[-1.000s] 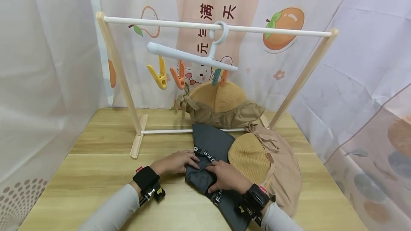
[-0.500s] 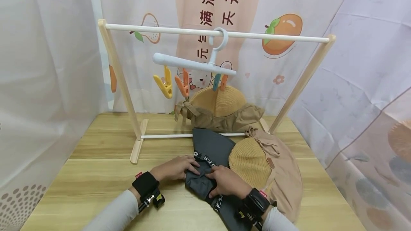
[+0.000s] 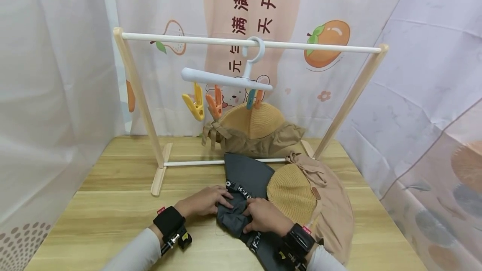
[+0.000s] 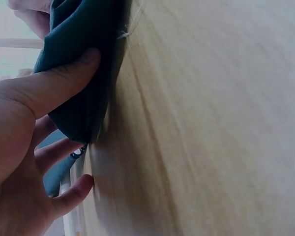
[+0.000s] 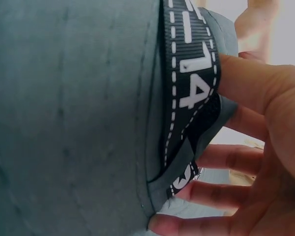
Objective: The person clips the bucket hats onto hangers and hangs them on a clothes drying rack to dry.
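Observation:
A dark grey brimmed cloth hat [image 3: 248, 170] lies on the table, its black band [image 5: 191, 73] printed with white characters. My left hand [image 3: 203, 201] holds the left side of its crumpled crown. In the left wrist view, the thumb lies on one side of the dark cloth [image 4: 83, 108] and fingers reach behind it. At the front part of the band, my right hand [image 3: 265, 216] grips the crown. The right wrist view shows that thumb at the band's edge and the fingers [image 5: 231, 157] spread along the crown; some fingertips are hidden.
Right of the grey hat lies a straw-crowned hat [image 3: 291, 191] with a beige brim. Behind stands a wooden rack [image 3: 136, 95] with a white hanger [image 3: 222, 79] on its rail. Yellow [image 3: 196, 103] and orange [image 3: 215, 103] clips hang there. A brown-brimmed straw hat [image 3: 260, 122] is below.
The head view has tilted slightly, so the rack and table appear lower. The hanger has swung a little. Both hands stay at the grey hat with little visible movement.

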A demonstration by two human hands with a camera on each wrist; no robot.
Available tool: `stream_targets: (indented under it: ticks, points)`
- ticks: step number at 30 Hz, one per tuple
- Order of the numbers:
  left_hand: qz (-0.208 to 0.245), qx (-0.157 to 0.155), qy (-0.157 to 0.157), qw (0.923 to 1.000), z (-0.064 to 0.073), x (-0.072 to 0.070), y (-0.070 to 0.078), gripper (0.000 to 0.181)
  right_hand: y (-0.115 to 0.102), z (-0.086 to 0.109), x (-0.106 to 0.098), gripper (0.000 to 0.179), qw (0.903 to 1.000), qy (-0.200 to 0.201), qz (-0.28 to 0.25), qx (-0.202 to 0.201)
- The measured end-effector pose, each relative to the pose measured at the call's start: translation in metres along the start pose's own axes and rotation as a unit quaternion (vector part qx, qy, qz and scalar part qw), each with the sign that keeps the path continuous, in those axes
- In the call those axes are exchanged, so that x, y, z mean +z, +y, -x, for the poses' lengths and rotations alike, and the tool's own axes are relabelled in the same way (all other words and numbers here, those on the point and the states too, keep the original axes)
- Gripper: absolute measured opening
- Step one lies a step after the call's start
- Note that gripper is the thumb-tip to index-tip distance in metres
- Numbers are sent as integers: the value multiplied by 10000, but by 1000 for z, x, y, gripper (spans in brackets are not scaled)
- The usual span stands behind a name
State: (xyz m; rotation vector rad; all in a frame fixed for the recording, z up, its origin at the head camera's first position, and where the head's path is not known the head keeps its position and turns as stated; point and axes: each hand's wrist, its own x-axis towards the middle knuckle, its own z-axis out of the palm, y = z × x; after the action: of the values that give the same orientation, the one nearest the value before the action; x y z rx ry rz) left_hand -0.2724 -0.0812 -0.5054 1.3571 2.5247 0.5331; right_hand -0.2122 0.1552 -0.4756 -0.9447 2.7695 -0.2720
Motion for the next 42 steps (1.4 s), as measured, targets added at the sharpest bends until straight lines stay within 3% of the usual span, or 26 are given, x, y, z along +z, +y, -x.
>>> stream_targets:
  ticks: [6,13,20,24,32,42]
  points:
    - [129,-98,-39,9999,2,4,1,37,-3,4,6,36,9999,128,-74,65]
    - [-18,58,173,9998,0,-1,0,38,3,3,8,31,9972,664,-254,231]
    - [-32,112,137,9998,-5,-4,1,38,9,3,-6,16,9923,475,-1049,454]
    - [-24,221,182,9996,-2,-4,2,41,8,3,-9,8,9909,352,-1273,272]
    - [248,410,269,9985,5,-2,5,41,11,5,-12,8,9812,96,-1916,-232]
    - [669,866,788,9909,5,-5,3,34,17,4,-20,5,9579,52,-2806,-605]
